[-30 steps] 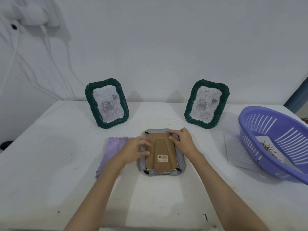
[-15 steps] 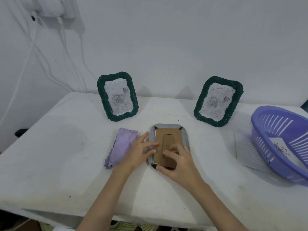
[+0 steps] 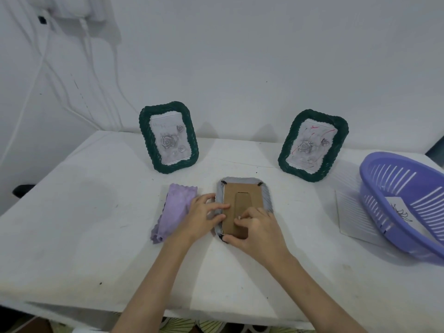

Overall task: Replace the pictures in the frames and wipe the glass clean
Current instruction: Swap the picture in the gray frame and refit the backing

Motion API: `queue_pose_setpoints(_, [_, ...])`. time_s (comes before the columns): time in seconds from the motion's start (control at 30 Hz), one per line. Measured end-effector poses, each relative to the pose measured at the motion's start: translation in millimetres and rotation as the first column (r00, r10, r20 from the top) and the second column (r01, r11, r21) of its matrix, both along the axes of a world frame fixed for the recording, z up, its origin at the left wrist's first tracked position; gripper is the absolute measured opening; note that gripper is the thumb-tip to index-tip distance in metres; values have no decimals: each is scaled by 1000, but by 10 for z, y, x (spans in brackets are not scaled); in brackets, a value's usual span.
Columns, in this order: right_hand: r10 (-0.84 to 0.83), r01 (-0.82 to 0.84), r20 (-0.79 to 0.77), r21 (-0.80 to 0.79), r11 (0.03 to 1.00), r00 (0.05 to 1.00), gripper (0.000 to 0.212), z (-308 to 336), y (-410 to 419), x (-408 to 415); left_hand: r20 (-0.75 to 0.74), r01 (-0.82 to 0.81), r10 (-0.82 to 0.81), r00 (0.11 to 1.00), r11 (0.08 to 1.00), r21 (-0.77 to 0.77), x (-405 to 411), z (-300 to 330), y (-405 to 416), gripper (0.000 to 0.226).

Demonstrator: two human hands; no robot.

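Two bare hands work on a grey frame [image 3: 266, 191] lying face down at the middle of a white table [image 3: 72, 236], its cardboard backing [image 3: 242, 200] up. Left hand [image 3: 200, 217] rests with straight fingers on the frame's left edge, beside a folded purple cloth [image 3: 171, 212]; right hand [image 3: 258, 230] curls, pinching the backing's lower part. Behind stand two green frames, left [image 3: 168, 138] and right [image 3: 312, 145], with a purple basket [image 3: 403, 205] at far right.

It looked like a plain room in a home, set up for a small chore. A white-covered table [image 3: 72, 236] stood against a bare white wall [image 3: 264, 56], where a plugged adapter [image 3: 74, 8] trailed white cables [image 3: 45, 58]. Woven green picture frames [image 3: 168, 138] stood along the table's far edge, a purple plastic basket [image 3: 403, 203] at its right edge.
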State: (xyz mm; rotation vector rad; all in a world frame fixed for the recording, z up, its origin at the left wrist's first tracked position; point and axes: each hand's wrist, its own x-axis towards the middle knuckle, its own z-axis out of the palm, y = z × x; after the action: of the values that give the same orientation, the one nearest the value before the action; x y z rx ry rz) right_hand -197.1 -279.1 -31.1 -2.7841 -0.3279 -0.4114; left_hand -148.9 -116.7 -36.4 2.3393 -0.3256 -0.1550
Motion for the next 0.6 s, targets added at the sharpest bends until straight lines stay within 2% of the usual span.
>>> queue_pose_setpoints(0.1, [-13,16,26,-140,990,1000,52,26,28,14,1,-4,4,1000,1000,-7,4,5,-2,32])
queue_pose_setpoints(0.17, [-3,12,52,-181,983,999,53,14,20,14,1,-4,4,1000,1000,-10,3,12,-4,32])
queue_pose_setpoints(0.43, [33,-9,113,-212,977,993,53,15,-16,62,-11,-1,0,1000,1000,-20,0,20,-2,32])
queue_pose_setpoints(0.6, [44,-19,144,-166,986,989,38,-20,-34,67,-19,-1,0,1000,1000,-14,0,28,-4,32])
